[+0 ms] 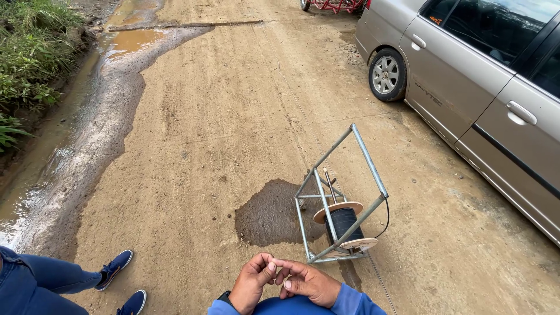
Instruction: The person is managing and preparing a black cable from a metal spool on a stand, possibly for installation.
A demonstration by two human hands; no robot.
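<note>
Hands: left hand [252, 282] and right hand [307, 282] touch fingertips, loosely curled, gripping nothing visible, just below cable reel [343, 224]. Reel sits in metal frame [341, 192] beside car [478, 87]. Thin cable warrants steady, gentle handling.

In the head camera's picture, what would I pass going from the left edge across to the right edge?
Grassy verge → muddy puddle strip → another person's blue shoes → left hand → right hand → metal frame with cable reel → beige car.
</note>
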